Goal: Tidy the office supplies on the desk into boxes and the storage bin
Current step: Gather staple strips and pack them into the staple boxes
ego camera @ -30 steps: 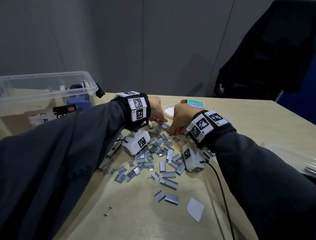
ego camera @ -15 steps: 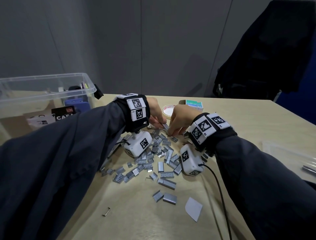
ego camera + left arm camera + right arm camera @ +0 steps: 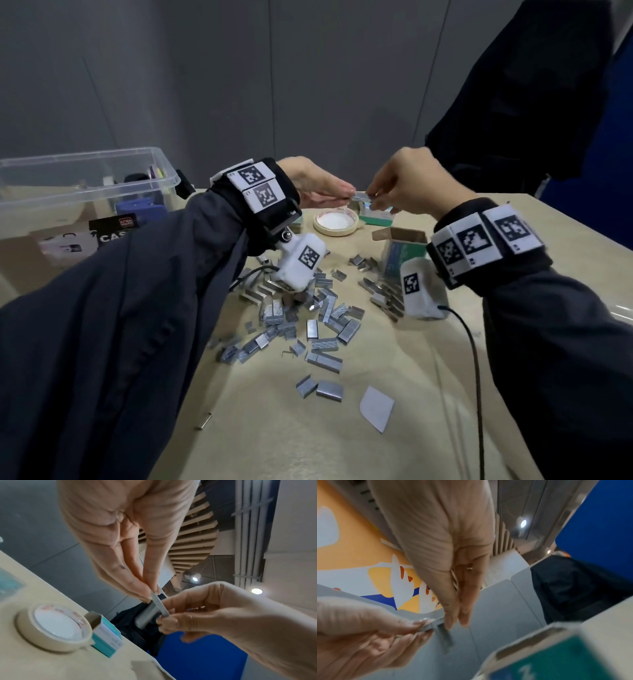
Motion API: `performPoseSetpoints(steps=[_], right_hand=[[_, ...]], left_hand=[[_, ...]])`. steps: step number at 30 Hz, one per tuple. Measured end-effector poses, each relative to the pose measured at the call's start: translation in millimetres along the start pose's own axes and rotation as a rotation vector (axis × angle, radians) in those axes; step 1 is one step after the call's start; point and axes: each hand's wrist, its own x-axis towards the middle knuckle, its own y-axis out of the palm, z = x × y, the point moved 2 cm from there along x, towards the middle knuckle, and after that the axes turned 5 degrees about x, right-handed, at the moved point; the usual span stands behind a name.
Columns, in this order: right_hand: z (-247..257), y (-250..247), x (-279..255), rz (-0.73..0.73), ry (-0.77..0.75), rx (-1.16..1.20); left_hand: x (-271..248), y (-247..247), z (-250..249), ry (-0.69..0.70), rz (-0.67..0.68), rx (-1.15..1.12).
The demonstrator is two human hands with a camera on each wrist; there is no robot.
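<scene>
Holding a small strip of staples (image 3: pixel 155 606) between both hands, we keep it up in the air over the far side of the desk (image 3: pixel 394 445). Our left hand (image 3: pixel 313 186) pinches one end with long, straight fingers (image 3: pixel 137 588). Our right hand (image 3: pixel 409 192) pinches the other end with bent fingers. The strip hangs above a roll of tape (image 3: pixel 335 223) and a small green box (image 3: pixel 107 632) lying just beside the roll.

Near our right wrist stands another green box (image 3: pixel 406 250) with its top flap open. Lots of loose staples (image 3: pixel 318 318) lie in a pile on the desk, between our two arms. A little white scrap of paper (image 3: pixel 376 407) sits close to us. On the left is a clear bin (image 3: pixel 102 178) with some things inside.
</scene>
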Motion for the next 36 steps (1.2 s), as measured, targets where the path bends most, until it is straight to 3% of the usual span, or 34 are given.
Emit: performPoseSetpoints(steps=[3, 11, 19, 23, 28, 36], right_hand=[[-9.6, -13.7, -6.2, -0.087, -0.027, 0.048], [-37.8, -9.7, -22.7, -0.139, 0.252, 0.648], [-43.4, -21.6, -27.4, -0.007, 0.144, 0.371], [-41.6, -13.6, -27.0, 0.128, 0.161, 0.518], [-36.1, -1.5, -22.0, 0.124, 0.109, 0.744], [-30.9, 0.9, -18.4, 0.036, 0.109, 0.784]], left_hand=[[1.0, 16.8, 2.0, 0.012, -0.008, -0.049], [6.7, 38.4, 10.1, 0.125, -0.088, -0.119], [4.8, 45.2, 1.5, 0.090, -0.036, -0.132], [1.5, 46.6, -2.9, 0.057, -0.019, -0.135], [-3.0, 38.0, -1.4, 0.004, 0.005, -0.214], [-8.5, 16.0, -4.8, -0.047, -0.060, -0.203]])
